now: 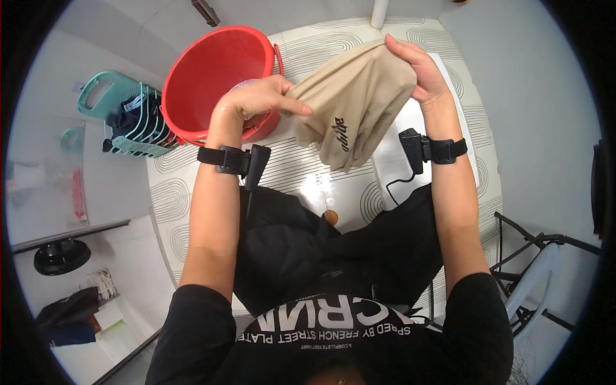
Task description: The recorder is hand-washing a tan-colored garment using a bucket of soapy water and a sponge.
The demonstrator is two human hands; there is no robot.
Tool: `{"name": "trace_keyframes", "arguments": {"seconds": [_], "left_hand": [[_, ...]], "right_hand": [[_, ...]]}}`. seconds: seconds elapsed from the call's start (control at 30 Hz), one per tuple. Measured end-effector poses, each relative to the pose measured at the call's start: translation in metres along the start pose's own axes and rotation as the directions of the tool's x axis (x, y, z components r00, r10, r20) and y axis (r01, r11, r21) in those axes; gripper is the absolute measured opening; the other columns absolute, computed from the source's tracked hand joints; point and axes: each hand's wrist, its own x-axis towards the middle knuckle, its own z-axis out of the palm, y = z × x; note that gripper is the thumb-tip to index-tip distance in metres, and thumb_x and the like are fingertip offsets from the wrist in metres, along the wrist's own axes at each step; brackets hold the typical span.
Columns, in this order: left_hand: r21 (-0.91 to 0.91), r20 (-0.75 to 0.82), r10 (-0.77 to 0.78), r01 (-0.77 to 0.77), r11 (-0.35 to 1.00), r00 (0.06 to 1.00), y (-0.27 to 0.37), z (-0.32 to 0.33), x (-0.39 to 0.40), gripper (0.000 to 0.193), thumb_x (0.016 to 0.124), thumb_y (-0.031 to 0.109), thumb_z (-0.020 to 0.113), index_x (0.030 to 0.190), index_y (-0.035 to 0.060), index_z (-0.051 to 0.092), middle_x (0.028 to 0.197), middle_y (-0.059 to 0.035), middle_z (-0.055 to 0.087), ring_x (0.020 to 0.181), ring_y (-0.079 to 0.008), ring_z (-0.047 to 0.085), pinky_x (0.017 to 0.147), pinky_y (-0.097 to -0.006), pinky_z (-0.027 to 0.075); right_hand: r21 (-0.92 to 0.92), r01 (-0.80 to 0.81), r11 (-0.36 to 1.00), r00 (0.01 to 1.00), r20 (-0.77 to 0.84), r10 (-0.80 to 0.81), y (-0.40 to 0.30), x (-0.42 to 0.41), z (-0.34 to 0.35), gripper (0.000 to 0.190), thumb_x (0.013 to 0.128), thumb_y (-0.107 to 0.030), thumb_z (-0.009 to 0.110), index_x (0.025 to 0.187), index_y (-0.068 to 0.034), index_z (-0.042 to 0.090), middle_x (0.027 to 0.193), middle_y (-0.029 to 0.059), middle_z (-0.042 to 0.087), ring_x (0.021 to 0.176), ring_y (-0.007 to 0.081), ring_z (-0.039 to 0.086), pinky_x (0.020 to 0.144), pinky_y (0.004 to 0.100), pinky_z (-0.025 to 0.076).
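A beige cloth garment (356, 103) with dark lettering hangs bunched between my two hands, above the floor. Its left edge is pinched in my left hand (264, 98), just over the rim of a red plastic bucket (190, 77). My right hand (423, 72) grips the upper right corner, with part of the fabric folded under the fingers. Inside the bucket, something pale purple (248, 84) shows behind my left wrist; the rest of it is hidden. Each forearm wears a black strap with a small device.
A turquoise plastic basket (103, 96) holding dark clothes (127, 118) stands against the left wall. Under my right arm lies a white flat panel (464, 125) on the patterned tile floor (168, 197). A black metal frame (544, 238) is at the right. A white pipe (379, 14) rises at the back.
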Motion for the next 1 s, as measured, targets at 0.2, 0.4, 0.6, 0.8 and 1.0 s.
{"name": "trace_keyframes", "arguments": {"seconds": [0.2,0.4,0.6,0.8,1.0], "left_hand": [[-0.38,-0.233,0.218,-0.295,0.877,0.948,0.02,-0.003,-0.017,0.031,0.083,0.032,0.062,0.094,0.0034,0.064,0.089,0.0001,0.063,0.086,-0.0064,0.054,0.079,-0.0209,0.041],[-0.524,-0.409,0.244,-0.445,0.726,0.879,0.029,0.001,-0.013,0.034,0.086,0.028,0.057,0.106,0.0003,0.059,0.096,-0.0029,0.062,0.085,-0.009,0.056,0.079,-0.0242,0.044],[-0.683,-0.526,0.257,-0.583,0.44,0.811,0.024,0.001,-0.008,0.033,0.088,0.026,0.054,0.109,0.0005,0.056,0.101,-0.0063,0.061,0.089,-0.0136,0.059,0.077,-0.0275,0.048],[-0.869,-0.395,0.357,-0.471,0.153,0.846,0.024,0.001,-0.014,0.033,0.09,0.025,0.049,0.112,0.0006,0.055,0.105,-0.0081,0.061,0.094,-0.0179,0.06,0.081,-0.0317,0.049],[-0.904,-0.35,0.386,-0.416,0.1,0.854,0.02,-0.004,-0.018,0.037,0.091,0.027,0.047,0.115,-0.0002,0.053,0.105,-0.0086,0.061,0.094,-0.0185,0.06,0.082,-0.0324,0.049]], "right_hand": [[0.026,0.001,1.0,1.0,0.025,-0.002,-0.011,-0.004,-0.01,0.032,0.091,-0.024,0.05,0.107,0.004,0.056,0.101,0.01,0.062,0.087,0.0138,0.061,0.075,0.0256,0.05],[0.031,-0.005,0.999,1.0,-0.028,0.005,-0.009,-0.003,-0.004,0.035,0.091,-0.022,0.05,0.114,0.005,0.053,0.109,0.0106,0.059,0.095,0.0153,0.059,0.081,0.0256,0.048],[-0.19,0.104,0.976,0.985,-0.114,-0.128,-0.005,-0.002,0.015,0.038,0.091,-0.025,0.05,0.113,0.006,0.054,0.11,0.0114,0.059,0.1,0.0155,0.056,0.084,0.0252,0.045],[-0.185,-0.054,0.981,0.948,-0.317,-0.007,-0.005,0.0,0.019,0.036,0.091,-0.03,0.051,0.102,0.003,0.06,0.095,0.0061,0.062,0.086,0.0098,0.056,0.077,0.0241,0.044],[-0.383,0.047,0.923,0.992,-0.092,-0.089,0.0,0.003,0.009,0.022,0.089,-0.028,0.055,0.088,-0.007,0.06,0.084,-0.0025,0.059,0.077,0.0052,0.052,0.072,0.0208,0.041]]}}
